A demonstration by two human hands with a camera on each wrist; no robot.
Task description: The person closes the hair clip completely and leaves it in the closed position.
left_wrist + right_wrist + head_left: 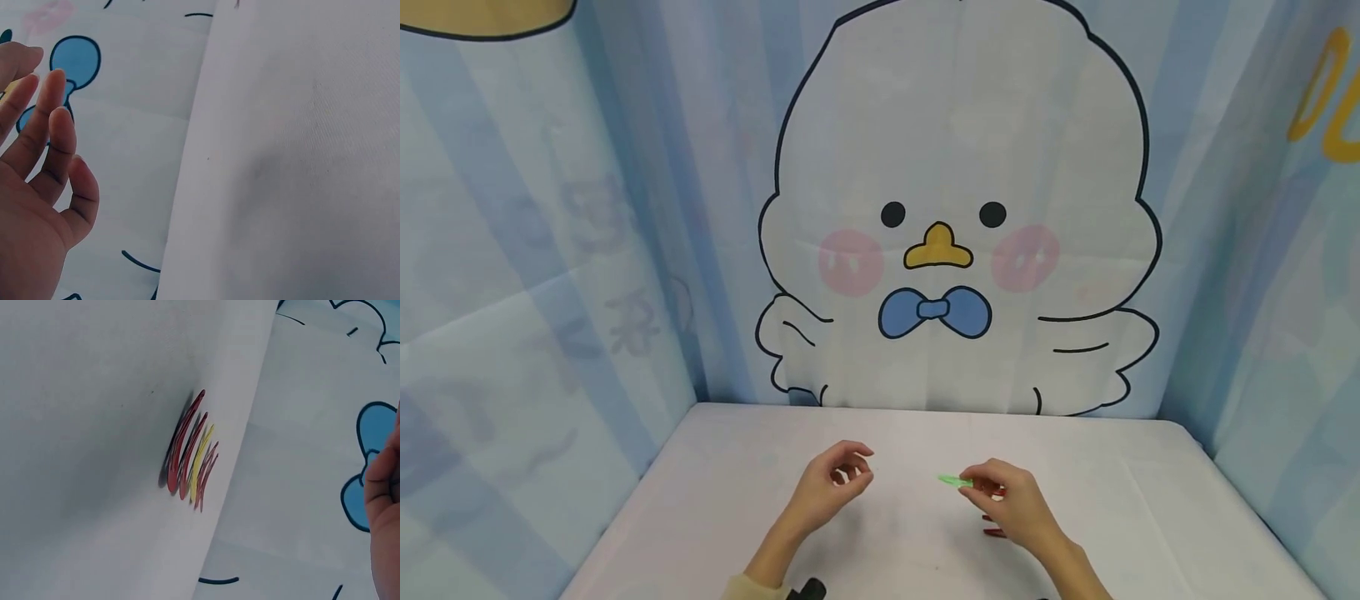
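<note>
Between thumb and fingers, my right hand [1017, 507] pinches a slim green hair clip [952, 480] above the table. The clip points left, toward the other hand. Below the right hand, red hair clips [995, 532] lie on the table, partly hidden by that hand in the head view. The right wrist view shows them as a row of several clips, with a yellow clip [200, 464] among the red ones. My left hand [829, 490] hovers over the table with loosely bent fingers and holds nothing; its fingers [61, 134] are spread apart in the left wrist view.
A white-covered table [760, 450] extends to a back curtain [955, 367] printed with a cartoon bird. Blue-striped curtains [535, 317] close in both sides. At the lower edge, a black object [808, 590] sits by the left sleeve [752, 588].
</note>
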